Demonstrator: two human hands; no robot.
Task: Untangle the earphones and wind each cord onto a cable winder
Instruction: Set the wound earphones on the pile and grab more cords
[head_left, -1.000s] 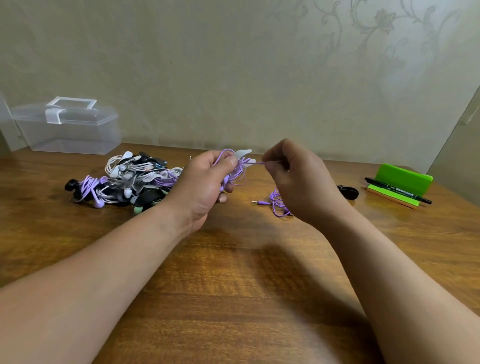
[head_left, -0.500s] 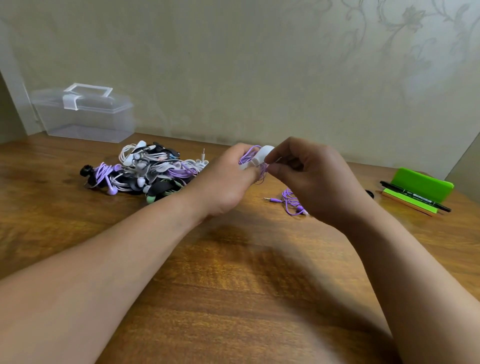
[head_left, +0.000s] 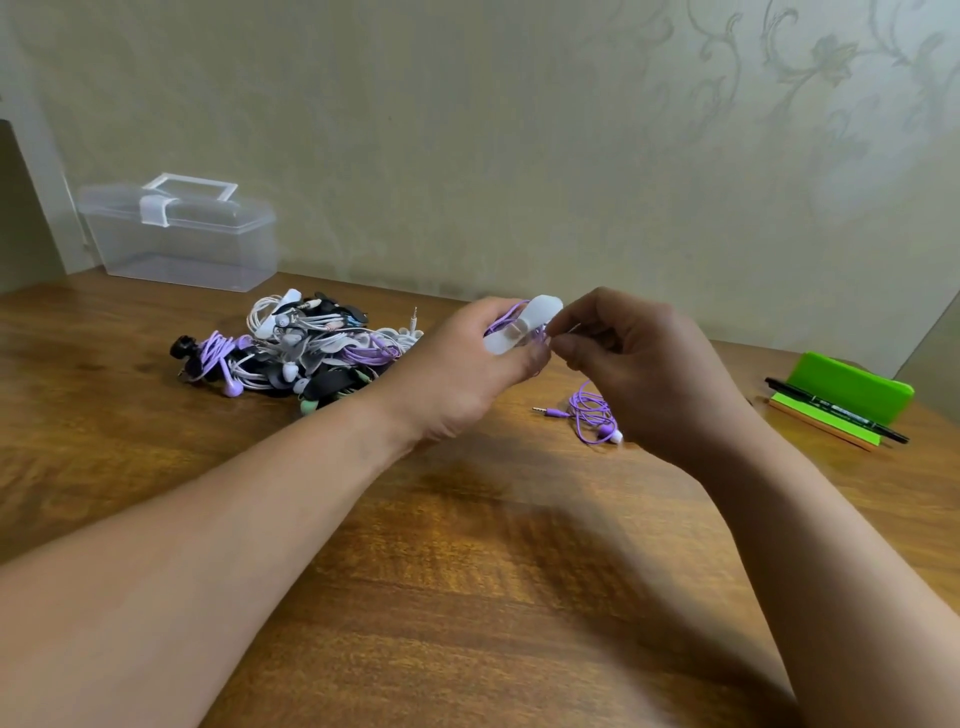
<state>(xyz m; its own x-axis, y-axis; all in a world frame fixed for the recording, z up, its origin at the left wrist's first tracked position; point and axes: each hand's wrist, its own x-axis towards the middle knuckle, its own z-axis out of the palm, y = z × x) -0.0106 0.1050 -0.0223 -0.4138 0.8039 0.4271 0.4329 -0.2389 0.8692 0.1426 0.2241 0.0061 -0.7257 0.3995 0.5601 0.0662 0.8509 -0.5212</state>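
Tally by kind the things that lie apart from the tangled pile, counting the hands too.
Left hand, right hand: 2
White cable winder: 1
Purple earphones: 1
Clear plastic box: 1
Black marker: 1
Green stand: 1
Green notepad: 1
Total: 8

Left hand gripped a white winder above the table. Right hand pinched the purple cord at the winder. A cord loop with a plug lay below. Earphone pile and clear box were at left, pen and green stand at right.
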